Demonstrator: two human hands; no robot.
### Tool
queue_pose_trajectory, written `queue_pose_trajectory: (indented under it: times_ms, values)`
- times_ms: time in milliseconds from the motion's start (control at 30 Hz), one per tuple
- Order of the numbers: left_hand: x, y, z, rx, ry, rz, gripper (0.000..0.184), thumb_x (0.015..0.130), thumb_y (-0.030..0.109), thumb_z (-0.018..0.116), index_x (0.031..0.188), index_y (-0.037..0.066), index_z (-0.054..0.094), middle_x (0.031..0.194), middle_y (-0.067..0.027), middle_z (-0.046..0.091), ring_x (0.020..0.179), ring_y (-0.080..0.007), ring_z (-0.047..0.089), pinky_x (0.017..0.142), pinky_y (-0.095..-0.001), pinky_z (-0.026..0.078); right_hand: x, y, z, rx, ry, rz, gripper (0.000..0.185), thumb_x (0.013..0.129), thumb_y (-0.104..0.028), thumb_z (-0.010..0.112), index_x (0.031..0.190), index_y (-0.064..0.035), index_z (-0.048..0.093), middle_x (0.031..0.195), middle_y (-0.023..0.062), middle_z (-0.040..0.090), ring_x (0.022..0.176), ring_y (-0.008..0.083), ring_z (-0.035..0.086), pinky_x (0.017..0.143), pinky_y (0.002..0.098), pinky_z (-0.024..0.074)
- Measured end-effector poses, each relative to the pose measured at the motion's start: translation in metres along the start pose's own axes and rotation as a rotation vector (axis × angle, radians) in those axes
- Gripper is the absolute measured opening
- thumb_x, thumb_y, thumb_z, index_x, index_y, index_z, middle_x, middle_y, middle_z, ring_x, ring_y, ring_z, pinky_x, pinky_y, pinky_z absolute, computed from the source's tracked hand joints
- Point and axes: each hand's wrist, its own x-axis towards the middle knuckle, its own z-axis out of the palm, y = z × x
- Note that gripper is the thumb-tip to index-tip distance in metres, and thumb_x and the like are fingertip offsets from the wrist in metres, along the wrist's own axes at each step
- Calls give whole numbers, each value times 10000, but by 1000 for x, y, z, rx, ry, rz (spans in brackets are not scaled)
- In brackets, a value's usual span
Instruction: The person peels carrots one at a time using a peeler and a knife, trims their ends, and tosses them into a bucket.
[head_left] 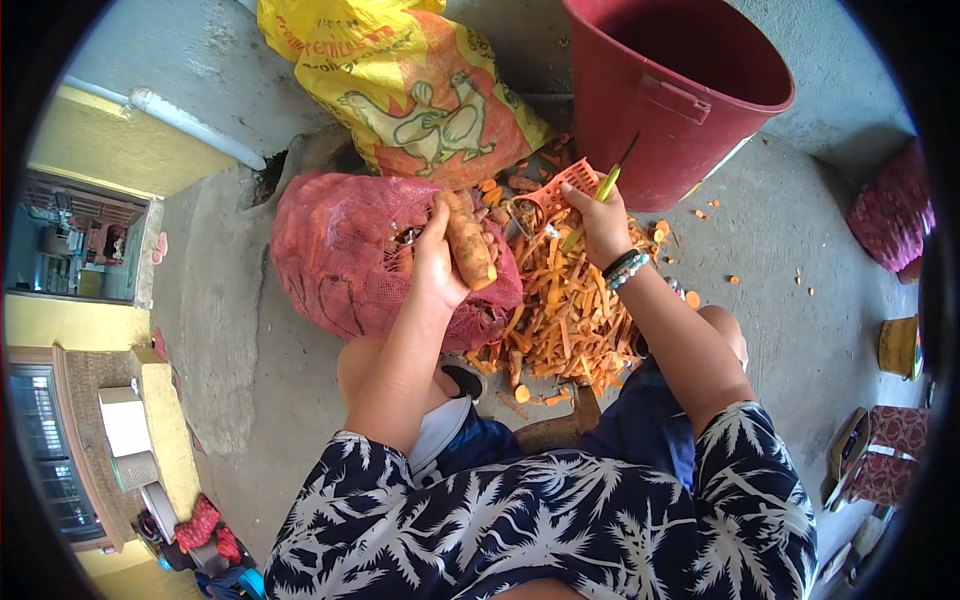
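Note:
My left hand (440,262) is wrapped around a thick, soil-stained carrot (466,238) whose lower end shows bright orange. Beneath it, a red mesh sack (335,255) bulges with what look like more carrots, its mouth open towards me. My right hand (604,225) grips a slim green tool (607,184) with a thin dark tip pointing up and away; its exact kind is unclear. Just left of those fingers is an orange perforated plastic piece (558,190), and I cannot tell whether the hand touches it. Below lies a heap of orange peelings (570,320).
A yellow printed sack (420,100) stands behind the mesh sack. Beside it, a tall red bin (640,110) rises at the back right. Loose carrot slices (734,280) dot the concrete floor. Far right are a purple mesh sack (892,215) and a yellow container (899,347).

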Motion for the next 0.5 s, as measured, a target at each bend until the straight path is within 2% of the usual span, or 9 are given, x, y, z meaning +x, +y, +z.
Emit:
queue_pose_trajectory:
  times_ms: [67,133,167,267,300,367,400,467,500]
  values:
    - [12,-2,-13,-35,48,-19,376,912,360,422,1143,63,422,955,-90,526,760,-212,556,668,-375,500,1,2,-2,-10,-19,4,188,813,-76,613,970,-48,513,784,3,588,582,60,504,475,205,395]
    - [22,-7,-26,4,162,54,372,921,329,413,1184,66,405,1022,-104,527,779,-222,561,680,-387,505,-1,1,-2,6,-12,27,190,814,-75,611,974,-47,512,775,4,586,575,60,499,474,204,393]
    - [27,-8,-32,52,173,35,388,934,330,382,1219,66,381,1086,-107,514,869,-226,553,725,-386,499,-2,1,-3,23,-4,49,193,815,-73,610,977,-47,510,767,5,584,568,60,494,473,203,392]
    - [25,-12,-19,-8,294,57,400,943,359,348,1217,69,390,1072,-78,521,924,-194,543,765,-356,489,2,2,-9,11,-30,66,251,805,-59,621,1012,-45,479,816,22,597,623,82,545,489,215,412]
    - [27,-15,-26,-9,292,55,400,943,359,348,1217,69,390,1072,-78,521,924,-194,543,765,-356,489,2,1,-9,10,-28,65,251,805,-59,621,1012,-45,479,816,22,597,623,82,545,489,215,412]
    - [30,-22,-48,20,137,-56,404,948,388,321,1195,81,409,1046,-51,533,920,-171,547,767,-338,483,0,0,-6,16,9,28,262,804,-56,622,1015,-47,467,809,21,591,603,76,532,481,212,413]
    - [27,-27,-43,14,139,-54,404,948,388,321,1195,81,409,1046,-51,533,920,-171,547,767,-338,483,1,1,-6,11,6,31,262,804,-56,622,1015,-47,467,809,21,591,603,76,532,481,212,413]
    - [25,-39,-32,34,300,-164,390,953,382,310,1173,80,422,1017,-39,536,880,-159,544,773,-337,476,0,7,-8,-53,-76,-1,266,802,-57,628,1006,-48,458,792,18,580,587,69,524,470,206,413]
    - [27,-38,-26,-22,205,-150,377,955,368,309,1166,76,423,1016,-44,532,869,-165,540,785,-342,468,-3,6,-6,-56,-78,3,266,802,-57,628,1006,-48,458,792,18,580,587,69,524,470,206,413]
